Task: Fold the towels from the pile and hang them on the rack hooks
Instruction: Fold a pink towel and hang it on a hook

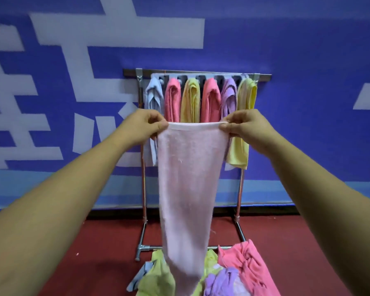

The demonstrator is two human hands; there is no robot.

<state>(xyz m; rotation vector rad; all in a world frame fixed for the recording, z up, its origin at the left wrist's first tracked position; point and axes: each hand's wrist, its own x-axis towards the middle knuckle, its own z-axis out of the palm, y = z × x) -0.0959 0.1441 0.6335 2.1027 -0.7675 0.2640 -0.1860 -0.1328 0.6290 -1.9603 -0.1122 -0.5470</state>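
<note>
Pinching pale pink towel (190, 178) top corners: left hand (145, 124), right hand (244, 127) | rack (197, 72) just behind

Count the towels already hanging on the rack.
6, left to right: light blue towel, pink towel, yellow towel, second pink towel, purple towel, second yellow towel. The held pale pink towel covers their lower parts, so more may be hidden.
</note>
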